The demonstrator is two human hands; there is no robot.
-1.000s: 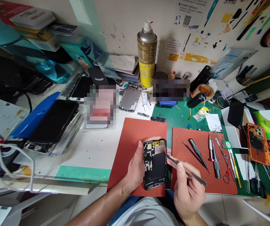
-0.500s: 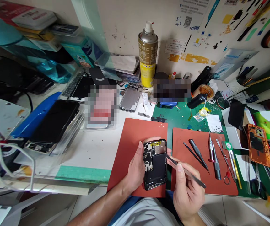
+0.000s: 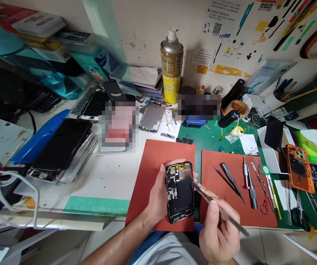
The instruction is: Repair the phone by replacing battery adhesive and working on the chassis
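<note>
Tweezers now lower in right fingers, phone in left fingers, tool-strewn mat alongside

The white desk bears a green mat on its right and a rust-red mat at the front. A grey phone housing and small white tube lie farther back.
</note>
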